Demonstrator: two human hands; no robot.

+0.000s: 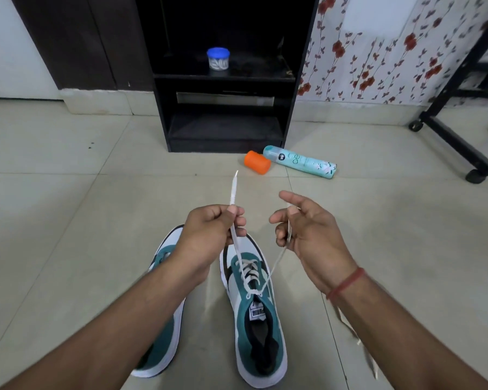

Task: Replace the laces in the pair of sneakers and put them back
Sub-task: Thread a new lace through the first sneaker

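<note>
White lace [244, 273] is threaded through most eyelets of the right sneaker [258, 319]; the left sneaker [164, 327] lies beside it. Left hand [209, 235] pinches one end, right hand [304, 232] loosely grips the other. Step: lacing. Next, judged: thread the top eyelets

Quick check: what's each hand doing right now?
Left hand: pinches one end of the white lace.
Right hand: fingers loosely curled, holding the lace's other end.
</note>
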